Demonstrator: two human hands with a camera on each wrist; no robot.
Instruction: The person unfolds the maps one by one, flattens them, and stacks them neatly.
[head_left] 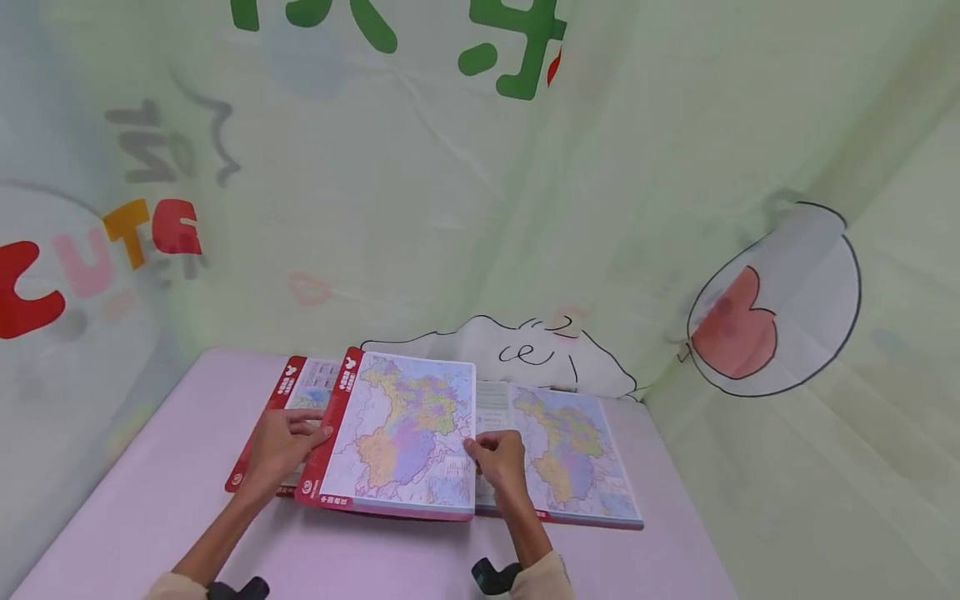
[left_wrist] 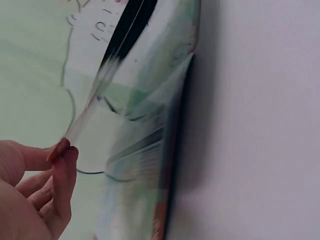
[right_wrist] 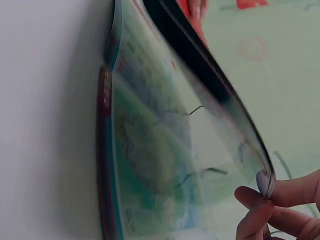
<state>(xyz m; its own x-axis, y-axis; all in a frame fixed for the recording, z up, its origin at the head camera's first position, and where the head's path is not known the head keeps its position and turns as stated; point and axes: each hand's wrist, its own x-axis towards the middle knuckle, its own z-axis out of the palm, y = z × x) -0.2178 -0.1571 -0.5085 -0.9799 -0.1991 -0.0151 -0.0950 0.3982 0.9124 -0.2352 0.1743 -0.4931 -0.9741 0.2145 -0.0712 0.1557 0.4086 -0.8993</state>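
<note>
A colourful map sheet [head_left: 408, 433] with a red left border is held above the table, tilted, in the head view. My left hand [head_left: 281, 442] pinches its red border between thumb and fingers. Opposite, my right hand [head_left: 501, 458] pinches the right edge. In the left wrist view, the left hand [left_wrist: 37, 185] grips the thin red edge. The right wrist view shows the right hand [right_wrist: 285, 205] pinching the other edge, with the sheet's dark underside [right_wrist: 192, 55] visible. Beneath lie a red-bordered map [head_left: 251, 446] at left and a similar map [head_left: 573, 458] at right, both partly covered.
The maps lie on a pale pink table [head_left: 360, 558]. A light green curtain [head_left: 420, 208] with printed letters and drawings hangs behind and at the sides. A dark wrist device [head_left: 495, 575] sits by the right sleeve, another [head_left: 240, 588] by the left.
</note>
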